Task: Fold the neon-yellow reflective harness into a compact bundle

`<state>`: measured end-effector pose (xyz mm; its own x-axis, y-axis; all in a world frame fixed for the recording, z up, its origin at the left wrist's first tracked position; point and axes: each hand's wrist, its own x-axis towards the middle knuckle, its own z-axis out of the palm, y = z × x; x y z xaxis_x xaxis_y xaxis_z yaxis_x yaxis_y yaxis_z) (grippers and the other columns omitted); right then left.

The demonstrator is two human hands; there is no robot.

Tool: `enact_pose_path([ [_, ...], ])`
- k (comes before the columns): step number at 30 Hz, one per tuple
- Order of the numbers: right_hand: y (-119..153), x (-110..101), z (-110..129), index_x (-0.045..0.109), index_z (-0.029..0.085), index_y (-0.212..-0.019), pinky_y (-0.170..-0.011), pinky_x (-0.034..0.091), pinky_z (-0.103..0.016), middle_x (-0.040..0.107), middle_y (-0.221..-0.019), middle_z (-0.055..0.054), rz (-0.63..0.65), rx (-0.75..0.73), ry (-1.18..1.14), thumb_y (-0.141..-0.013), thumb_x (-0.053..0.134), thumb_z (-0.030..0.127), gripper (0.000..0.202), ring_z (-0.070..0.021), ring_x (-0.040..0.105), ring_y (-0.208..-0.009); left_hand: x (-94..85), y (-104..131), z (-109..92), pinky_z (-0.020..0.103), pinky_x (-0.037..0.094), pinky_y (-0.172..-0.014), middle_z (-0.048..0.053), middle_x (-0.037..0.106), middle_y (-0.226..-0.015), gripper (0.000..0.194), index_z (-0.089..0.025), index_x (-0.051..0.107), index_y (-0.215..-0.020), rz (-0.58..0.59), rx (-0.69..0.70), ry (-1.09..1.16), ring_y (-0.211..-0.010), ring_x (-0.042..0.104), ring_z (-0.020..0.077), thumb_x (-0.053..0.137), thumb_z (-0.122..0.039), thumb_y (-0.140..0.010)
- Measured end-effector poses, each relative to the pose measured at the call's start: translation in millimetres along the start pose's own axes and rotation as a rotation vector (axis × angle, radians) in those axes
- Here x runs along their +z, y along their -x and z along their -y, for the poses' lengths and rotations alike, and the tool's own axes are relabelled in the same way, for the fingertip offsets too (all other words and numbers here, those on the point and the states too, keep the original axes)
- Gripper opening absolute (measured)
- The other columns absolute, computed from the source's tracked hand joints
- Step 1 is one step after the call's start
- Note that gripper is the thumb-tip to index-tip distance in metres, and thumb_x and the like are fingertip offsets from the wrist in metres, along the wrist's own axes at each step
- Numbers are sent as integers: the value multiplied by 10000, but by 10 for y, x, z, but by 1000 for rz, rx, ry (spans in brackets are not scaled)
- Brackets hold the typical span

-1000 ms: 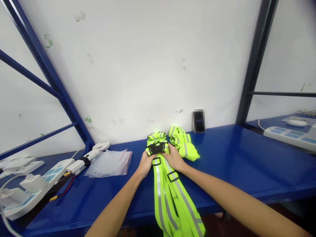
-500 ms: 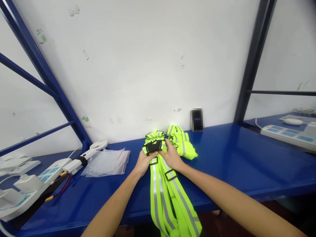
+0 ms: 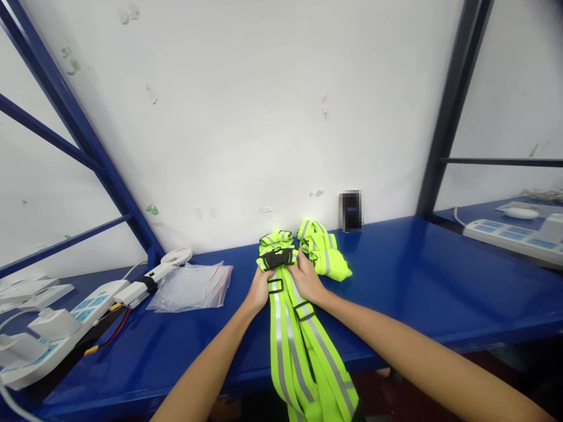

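Neon yellow straps with grey reflective stripes [image 3: 285,346] run from the blue table [image 3: 396,275] down over its front edge. At their upper end is a black buckle [image 3: 278,258], its two halves joined. My left hand [image 3: 260,288] grips the strap bundle at the buckle's left end. On the right side of the buckle, my right hand [image 3: 307,279] holds the same bundle, fingers partly hidden behind it. Two black slider rings sit on the straps below the hands. Behind and to the right lie rolled neon straps [image 3: 323,249], untouched.
Clear plastic bags [image 3: 193,286] lie left of the hands, beside a white handheld fan [image 3: 176,257]. A white power strip [image 3: 65,334] with plugs and cables is at the far left. A blurred black box [image 3: 350,211] stands against the wall.
My left thumb has moved off the front of the buckle to its lower left. The buckle has shifted slightly right and now looks fully closed.
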<state>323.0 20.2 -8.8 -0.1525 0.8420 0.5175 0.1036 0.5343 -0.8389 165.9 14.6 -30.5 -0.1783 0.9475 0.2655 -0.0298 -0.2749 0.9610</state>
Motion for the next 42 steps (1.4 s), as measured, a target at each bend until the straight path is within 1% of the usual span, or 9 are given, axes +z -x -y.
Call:
enact_pose_path([
  [5, -36, -2, -21, 586, 203, -1064, -916, 482, -377, 673, -1138, -66, -7, 0, -63, -870, 519, 284, 221, -249, 624, -1022, 60, 18, -157, 374, 474, -925, 62, 716, -1036, 391, -170, 648, -1027, 21, 32, 24, -1035, 638, 259, 706, -330, -675],
  [9, -65, -1, -54, 621, 196, -1071, -889, 499, -379, 692, -1106, -64, 16, 38, -106, -845, 560, 276, 247, -245, 644, -965, 84, 5, -183, 380, 464, -957, 80, 698, -1112, 371, -169, 627, -1007, 11, 135, 7, -1070, 627, 261, 722, -340, -693],
  [14, -72, 3, -68, 639, 186, -1099, -903, 495, -388, 699, -1110, -75, 29, 29, -112, -840, 563, 251, 277, -256, 643, -1021, 78, 20, -183, 365, 447, -980, 91, 683, -1138, 301, -172, 621, -1034, -12, 248, -105, -1089, 618, 247, 673, -299, -765],
  [28, 3, 45, 32, 620, 163, -979, -844, 528, -345, 717, -1015, -81, -103, -36, -153, -801, 551, 177, 191, -227, 676, -904, 127, 77, -177, 353, 438, -986, 94, 677, -1137, 289, -157, 607, -1103, -29, 318, -182, -1094, 616, 229, 607, -197, -817],
  [33, 8, 46, 33, 594, 153, -1157, -853, 534, -358, 717, -1029, -83, -97, -44, -194, -786, 552, 153, 373, -226, 687, -906, 143, 60, -185, 375, 441, -979, 112, 682, -1130, 330, -143, 609, -1082, -31, 316, -170, -1076, 627, 245, 670, -188, -761],
  [36, 15, 37, 36, 401, 179, -1429, -788, 552, -332, 715, -1058, -79, -98, -11, -210, -774, 567, 134, 677, -193, 691, -806, 147, 55, -208, 374, 452, -958, 113, 694, -1103, 360, -141, 615, -1056, -18, 303, -132, -1049, 639, 252, 728, -216, -722],
  [38, 15, 26, 40, 327, 208, -1488, -758, 555, -320, 701, -1115, -80, -95, -28, -207, -762, 564, 115, 770, -186, 689, -804, 146, 55, -217, 371, 461, -941, 117, 699, -1096, 386, -135, 617, -1051, -10, 277, -103, -1036, 644, 257, 753, -247, -708],
  [40, 8, 13, 41, 477, 215, -1407, -840, 540, -337, 690, -1150, -74, -86, -105, -168, -755, 553, 104, 666, -206, 681, -923, 146, 57, -217, 375, 467, -926, 123, 705, -1081, 404, -124, 626, -1043, -8, 234, -83, -1017, 648, 264, 768, -264, -692],
  [42, -2, 2, 40, 652, 203, -1214, -943, 494, -360, 699, -1128, -65, -69, -171, -126, -748, 540, 93, 492, -228, 648, -1044, 148, 59, -213, 381, 469, -921, 127, 708, -1068, 413, -113, 640, -1035, -12, 192, -74, -1002, 650, 271, 776, -267, -677],
])
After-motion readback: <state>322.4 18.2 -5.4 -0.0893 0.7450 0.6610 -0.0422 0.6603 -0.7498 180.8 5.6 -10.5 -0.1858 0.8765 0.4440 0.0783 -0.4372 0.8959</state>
